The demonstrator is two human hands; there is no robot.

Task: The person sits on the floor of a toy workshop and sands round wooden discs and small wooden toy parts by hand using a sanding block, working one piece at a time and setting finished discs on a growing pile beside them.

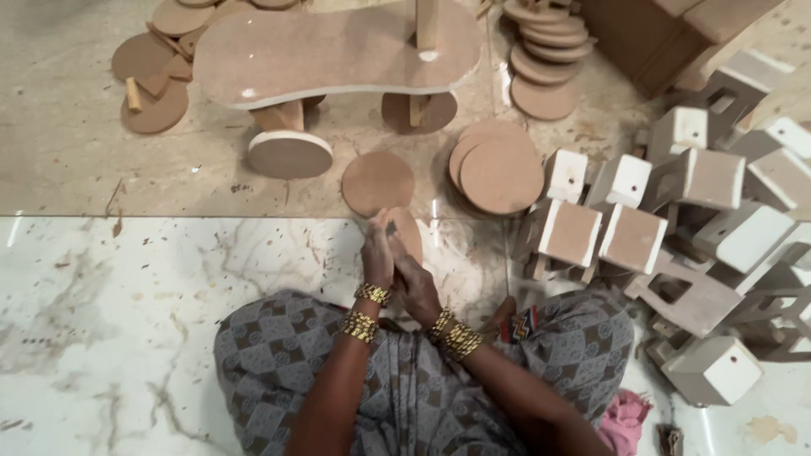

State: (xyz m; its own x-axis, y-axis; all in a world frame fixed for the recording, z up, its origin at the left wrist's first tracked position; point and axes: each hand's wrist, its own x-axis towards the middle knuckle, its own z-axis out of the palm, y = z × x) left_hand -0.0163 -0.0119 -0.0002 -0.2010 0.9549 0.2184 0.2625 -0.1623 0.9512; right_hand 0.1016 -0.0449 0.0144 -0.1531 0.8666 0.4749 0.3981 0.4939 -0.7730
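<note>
Between both hands, left hand (378, 253) and right hand (414, 283) clasp a round brown fibreboard disc (407, 232) on edge, steadying it for rubbing.

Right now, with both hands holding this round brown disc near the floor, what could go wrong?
The disc is held on edge between the left hand and the right hand; it might slip onto the stone floor. The block pile at the right looks loose; an elbow could topple it.

We're looking at a small woodworking shop floor. Cut fibreboard discs (500, 173) at 12 o'clock, unfinished box parts (629, 238) piled at 3.
</note>
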